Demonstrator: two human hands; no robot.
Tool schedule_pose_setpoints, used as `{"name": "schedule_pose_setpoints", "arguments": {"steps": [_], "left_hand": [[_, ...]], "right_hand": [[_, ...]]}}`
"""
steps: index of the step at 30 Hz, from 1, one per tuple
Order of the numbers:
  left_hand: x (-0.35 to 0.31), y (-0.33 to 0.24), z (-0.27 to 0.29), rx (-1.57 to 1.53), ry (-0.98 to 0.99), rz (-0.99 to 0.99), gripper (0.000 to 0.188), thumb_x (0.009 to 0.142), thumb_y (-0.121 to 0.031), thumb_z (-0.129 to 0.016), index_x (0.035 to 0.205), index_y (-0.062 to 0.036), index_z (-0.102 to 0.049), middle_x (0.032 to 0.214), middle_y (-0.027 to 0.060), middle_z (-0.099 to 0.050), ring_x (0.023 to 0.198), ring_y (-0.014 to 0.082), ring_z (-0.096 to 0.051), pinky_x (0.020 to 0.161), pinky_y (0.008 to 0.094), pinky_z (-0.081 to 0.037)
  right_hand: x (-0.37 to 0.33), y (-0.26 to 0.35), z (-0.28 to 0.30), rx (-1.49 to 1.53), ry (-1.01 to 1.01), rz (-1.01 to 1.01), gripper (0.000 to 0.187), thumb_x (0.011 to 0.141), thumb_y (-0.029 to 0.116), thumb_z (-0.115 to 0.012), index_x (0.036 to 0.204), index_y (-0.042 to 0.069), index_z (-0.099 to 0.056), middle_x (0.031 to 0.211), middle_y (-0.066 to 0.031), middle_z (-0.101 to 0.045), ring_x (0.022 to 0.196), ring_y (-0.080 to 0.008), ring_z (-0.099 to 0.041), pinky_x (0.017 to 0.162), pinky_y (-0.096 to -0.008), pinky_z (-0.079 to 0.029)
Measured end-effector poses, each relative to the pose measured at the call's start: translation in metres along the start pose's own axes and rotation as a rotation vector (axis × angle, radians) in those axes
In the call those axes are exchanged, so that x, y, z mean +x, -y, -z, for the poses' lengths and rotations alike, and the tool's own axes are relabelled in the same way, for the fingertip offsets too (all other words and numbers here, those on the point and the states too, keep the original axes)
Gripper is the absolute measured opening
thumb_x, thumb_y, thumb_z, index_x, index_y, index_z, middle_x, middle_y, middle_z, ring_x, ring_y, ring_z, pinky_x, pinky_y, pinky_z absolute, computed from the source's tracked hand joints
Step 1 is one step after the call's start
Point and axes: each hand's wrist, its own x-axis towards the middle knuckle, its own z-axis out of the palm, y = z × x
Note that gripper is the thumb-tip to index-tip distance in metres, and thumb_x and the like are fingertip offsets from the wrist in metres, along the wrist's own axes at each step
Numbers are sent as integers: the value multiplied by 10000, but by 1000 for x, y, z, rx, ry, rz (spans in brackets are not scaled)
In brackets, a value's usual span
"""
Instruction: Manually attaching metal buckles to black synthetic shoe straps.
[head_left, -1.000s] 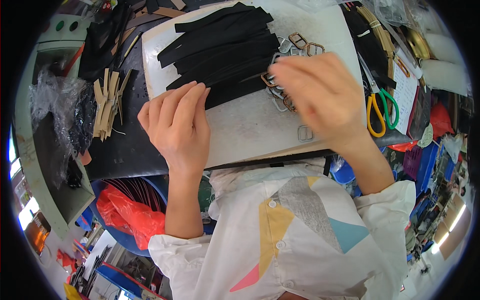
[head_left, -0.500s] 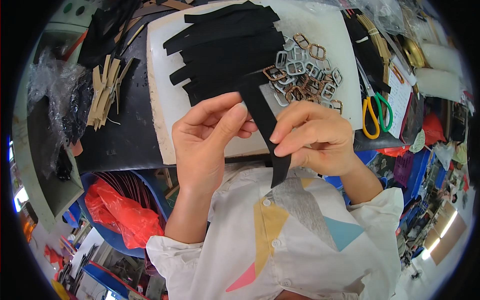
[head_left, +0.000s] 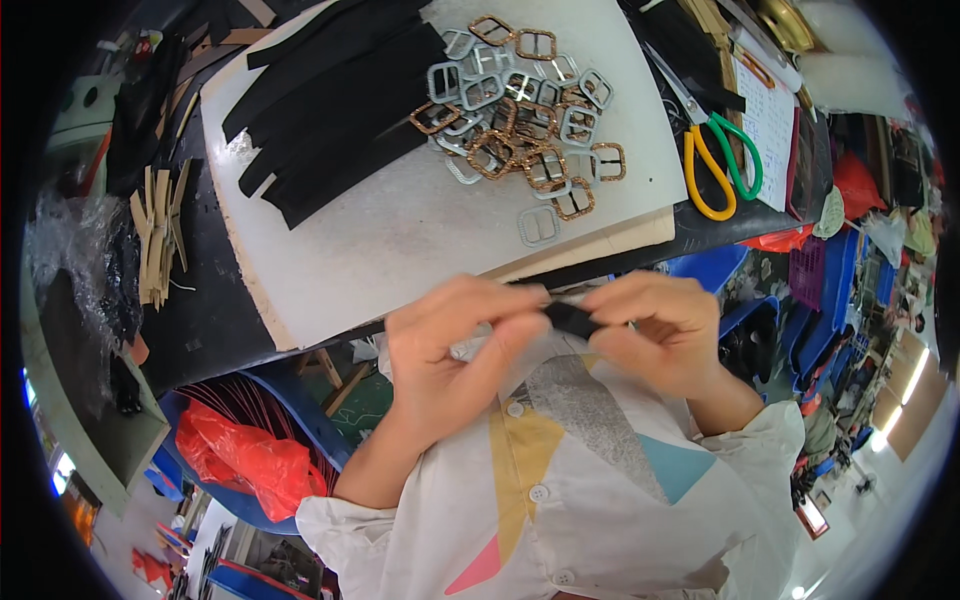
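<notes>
Between both hands, just off the table's near edge, a black fabric strip [head_left: 572,319] shows as a short, blurred piece. My left hand [head_left: 455,350] pinches its left end between thumb and fingers. My right hand [head_left: 660,325] grips the right end the same way, its fingers curled. Beyond the hands, a loose pile of square buckles [head_left: 520,110], some silvery and some brown-gold, lies on a white board [head_left: 400,250]. Left of the buckles, several black strips [head_left: 330,110] lie overlapping in a stack.
Scissors [head_left: 710,165] with one yellow and one green handle lie right of the board. Tan strips [head_left: 158,235] are bundled at the left beside clear plastic wrap [head_left: 70,250]. Below the table's left edge stands a blue bin [head_left: 265,505] with a red plastic bag [head_left: 250,460].
Both hands have drawn nearer to me, off the board, and the strip no longer hangs full length. The view has swung, so the board and buckles appear farther left.
</notes>
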Motion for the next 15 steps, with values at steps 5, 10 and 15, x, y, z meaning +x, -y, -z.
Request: {"name": "schedule_pose_setpoints", "arguments": {"steps": [5,10,15], "left_hand": [[27,8,-20,649,-121,-386,289,664,-7,-752,943,-34,-682,868,95,-635,729,236,-581,614,303,-467],[26,25,-26,761,-48,-531,315,670,29,-724,974,-29,-668,902,114,-650,719,271,-596,602,312,-485],[18,-3,-18,147,-211,41,237,783,75,-646,1018,45,-634,854,121,-663,734,198,-657,599,256,-538]], "right_hand": [[1,-10,15,-25,-218,73,159,750,-69,-677,903,-31,-661,1006,-145,-639,892,-173,-627,764,-259,-491],[7,-11,15,-85,-282,148,182,745,-73,-679,920,-24,-662,1032,-148,-626,889,-166,-622,756,-247,-492],[21,-2,9,-394,-200,363,192,710,-35,-717,894,3,-676,972,-153,-660,745,-188,-654,607,-248,-519]]}}
